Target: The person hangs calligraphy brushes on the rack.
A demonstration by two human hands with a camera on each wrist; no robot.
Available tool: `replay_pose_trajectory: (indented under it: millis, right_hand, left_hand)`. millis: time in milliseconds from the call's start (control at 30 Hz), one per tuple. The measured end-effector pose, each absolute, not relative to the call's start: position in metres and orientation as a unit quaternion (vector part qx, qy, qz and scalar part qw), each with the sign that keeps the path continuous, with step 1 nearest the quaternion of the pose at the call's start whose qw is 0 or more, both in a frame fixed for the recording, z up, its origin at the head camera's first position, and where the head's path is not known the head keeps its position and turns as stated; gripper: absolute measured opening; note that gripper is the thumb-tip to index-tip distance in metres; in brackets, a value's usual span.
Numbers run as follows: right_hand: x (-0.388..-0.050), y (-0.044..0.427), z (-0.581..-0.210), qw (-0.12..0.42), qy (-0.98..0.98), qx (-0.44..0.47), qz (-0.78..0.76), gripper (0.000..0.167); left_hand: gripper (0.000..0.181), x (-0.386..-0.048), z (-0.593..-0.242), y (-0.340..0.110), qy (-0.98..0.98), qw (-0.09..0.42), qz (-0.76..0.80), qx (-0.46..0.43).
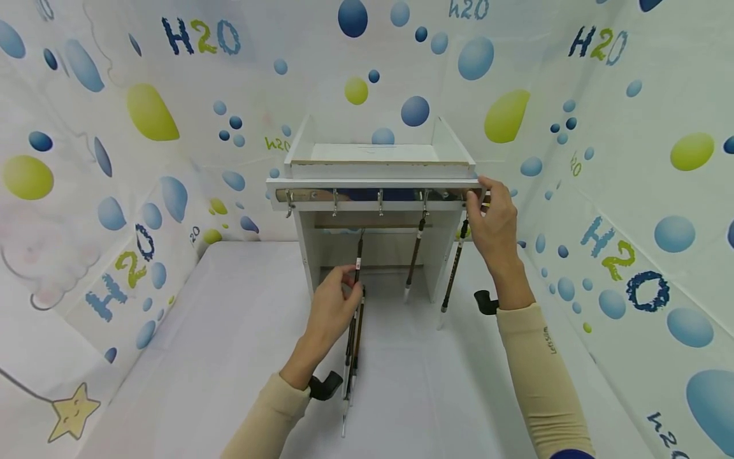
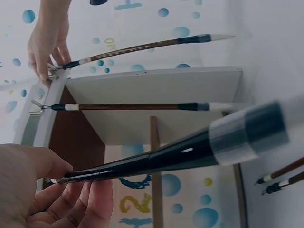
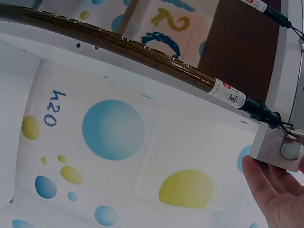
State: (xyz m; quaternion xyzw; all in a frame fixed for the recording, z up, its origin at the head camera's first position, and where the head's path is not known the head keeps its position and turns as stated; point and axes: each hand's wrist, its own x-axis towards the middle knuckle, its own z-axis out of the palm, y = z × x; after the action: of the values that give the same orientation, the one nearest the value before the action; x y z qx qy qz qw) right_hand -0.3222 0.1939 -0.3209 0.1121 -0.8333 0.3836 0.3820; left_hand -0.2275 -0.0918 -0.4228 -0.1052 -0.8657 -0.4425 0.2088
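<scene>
1. At the centre of the frame, a person's left hand (image 1: 332, 303) is pinching a slim, glossy, dark-handled brush (image 1: 358, 260), its grip clamped between thumb and fingers near the upper end.
2. That brush is hanging downward, its top showing below a shiny metal strip with silver hooks (image 1: 355, 195), between the second and third hooks from the left.
3. Right of centre, the right hand (image 1: 497, 220) is holding the right end of the white board (image 1: 281, 183) carrying the strip, its grip clamped round that end.
4. Two brown-handled brushes with pale tips are hanging from the right-hand hooks: one (image 1: 414, 258) left of the other (image 1: 455, 268).
5. Below the left hand, further slender brushes (image 1: 359, 331) are lying close together on the white surface (image 1: 229, 357).
6. A white box-shaped rack (image 1: 306, 248) is standing mid-frame, supporting the board.
7. Behind, a white wall covering (image 1: 321, 95) is showing blue and green bubbles and "H2O" lettering.
</scene>
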Motion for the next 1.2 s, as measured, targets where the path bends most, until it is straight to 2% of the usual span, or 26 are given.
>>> replay_pose_trajectory:
  millis: [300, 1200]
  right_hand:
    - [-0.324, 0.194, -0.322, 0.383, -0.832, 0.112, 0.386, 0.042]
    - [-0.321, 0.194, -0.320, 0.376, -0.835, 0.114, 0.385, 0.043]
  left_hand:
    - [0.034, -0.228, -0.407, -0.082, -0.862, 0.213, -0.446, -0.114]
    - [0.033, -0.226, -0.391, -0.071, -0.852, 0.237, -0.441, -0.153]
